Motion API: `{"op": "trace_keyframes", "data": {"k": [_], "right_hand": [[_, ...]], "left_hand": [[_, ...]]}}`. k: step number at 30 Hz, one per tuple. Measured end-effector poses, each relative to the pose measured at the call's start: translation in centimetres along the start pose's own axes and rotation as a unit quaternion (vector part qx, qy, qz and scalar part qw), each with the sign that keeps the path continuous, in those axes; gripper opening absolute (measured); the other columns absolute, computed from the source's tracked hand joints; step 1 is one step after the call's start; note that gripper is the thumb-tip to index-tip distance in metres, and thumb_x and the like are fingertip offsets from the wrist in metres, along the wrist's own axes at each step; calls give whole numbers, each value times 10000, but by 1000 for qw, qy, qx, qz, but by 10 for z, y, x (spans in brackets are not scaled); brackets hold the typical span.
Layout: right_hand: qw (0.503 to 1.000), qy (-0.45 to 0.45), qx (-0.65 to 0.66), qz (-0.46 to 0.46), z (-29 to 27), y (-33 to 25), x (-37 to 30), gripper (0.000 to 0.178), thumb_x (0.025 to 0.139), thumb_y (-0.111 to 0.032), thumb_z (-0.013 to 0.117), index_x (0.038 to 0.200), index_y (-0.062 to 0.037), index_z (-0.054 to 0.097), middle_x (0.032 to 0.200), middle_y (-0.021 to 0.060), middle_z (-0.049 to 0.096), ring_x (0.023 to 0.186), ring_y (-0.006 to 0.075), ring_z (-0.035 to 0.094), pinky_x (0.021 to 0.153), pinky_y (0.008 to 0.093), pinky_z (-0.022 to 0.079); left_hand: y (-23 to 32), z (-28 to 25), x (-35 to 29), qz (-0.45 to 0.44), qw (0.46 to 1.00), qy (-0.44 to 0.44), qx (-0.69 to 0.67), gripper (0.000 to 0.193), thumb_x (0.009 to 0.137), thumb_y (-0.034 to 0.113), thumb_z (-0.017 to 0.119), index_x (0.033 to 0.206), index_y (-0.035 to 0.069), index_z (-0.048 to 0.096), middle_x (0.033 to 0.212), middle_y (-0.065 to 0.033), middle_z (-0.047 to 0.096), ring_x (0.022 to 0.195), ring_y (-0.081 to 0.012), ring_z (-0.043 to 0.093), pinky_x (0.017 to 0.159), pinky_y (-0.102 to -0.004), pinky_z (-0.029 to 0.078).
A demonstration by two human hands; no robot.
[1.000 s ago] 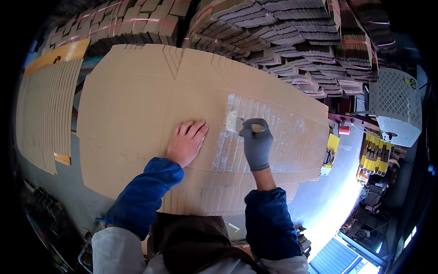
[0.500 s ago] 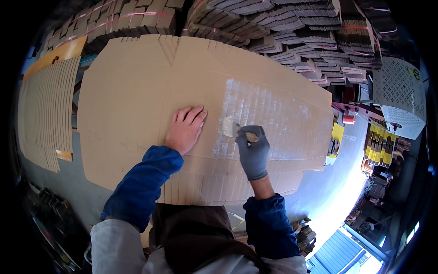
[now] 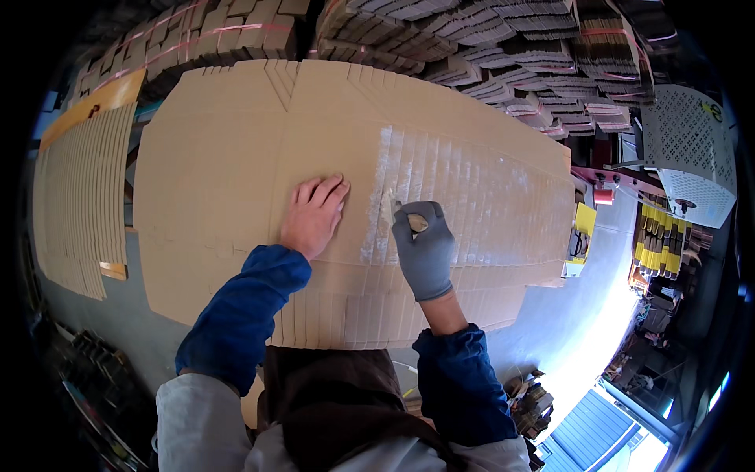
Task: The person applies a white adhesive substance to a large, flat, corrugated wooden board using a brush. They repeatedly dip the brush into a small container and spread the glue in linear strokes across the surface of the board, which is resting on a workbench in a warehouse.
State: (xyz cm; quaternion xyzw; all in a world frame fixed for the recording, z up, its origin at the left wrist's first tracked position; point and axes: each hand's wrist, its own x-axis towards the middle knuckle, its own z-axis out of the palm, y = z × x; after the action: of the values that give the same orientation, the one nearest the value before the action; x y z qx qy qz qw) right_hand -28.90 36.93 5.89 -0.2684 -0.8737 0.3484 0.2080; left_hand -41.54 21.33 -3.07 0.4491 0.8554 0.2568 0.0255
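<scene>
A large brown cardboard sheet [image 3: 212,173] lies flat in front of me, part of a fanned layer whose stepped edges show along its near and far sides. My left hand [image 3: 313,214], bare, rests on it with the fingers stretched out. In a grey glove, my right hand [image 3: 425,248] is closed around the wooden handle of a brush [image 3: 391,206]. Its pale bristles touch the left border of a whitish, wet-looking coated patch [image 3: 456,189]. That patch spans many narrow, overlapping cardboard edges to the right of my left hand.
Strapped bundles of cardboard [image 3: 503,47] are piled along the far side. Fanned cardboard strips [image 3: 82,197] stand at the left beside a wooden board [image 3: 98,102]. On the right are a perforated grey metal guard [image 3: 684,134] and a yellow-and-black stack [image 3: 659,240].
My right hand with the brush has shifted slightly left and away from me, along the patch's left border. My left hand stays flat on the cardboard.
</scene>
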Motion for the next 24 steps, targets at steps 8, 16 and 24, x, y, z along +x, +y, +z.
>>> {"op": "trace_keyframes", "data": {"k": [8,16,24], "right_hand": [[998,-32,-45,1,-4,4,10,136,838,-99,690,964,-79,641,964,136,640,754,374,660,652,413,545],[995,-52,-68,-47,-18,21,-4,107,855,-96,678,958,-85,654,931,134,634,741,357,665,612,410,544],[974,-137,-166,-73,-41,8,-64,229,809,-52,624,1027,-112,657,1079,101,656,797,337,678,678,409,571]], "left_hand": [[-1,-3,-2,-5,1000,-3,-9,388,900,109,628,1286,129,602,1347,-25,549,1198,-296,480,1042,-426,404],[-4,1,-2,2,1000,5,-3,400,894,127,639,1290,128,586,1338,-23,547,1191,-276,486,1034,-429,398],[-3,4,-4,-7,1000,3,3,369,921,140,619,1288,136,587,1348,-17,542,1202,-287,482,1040,-427,398]]}}
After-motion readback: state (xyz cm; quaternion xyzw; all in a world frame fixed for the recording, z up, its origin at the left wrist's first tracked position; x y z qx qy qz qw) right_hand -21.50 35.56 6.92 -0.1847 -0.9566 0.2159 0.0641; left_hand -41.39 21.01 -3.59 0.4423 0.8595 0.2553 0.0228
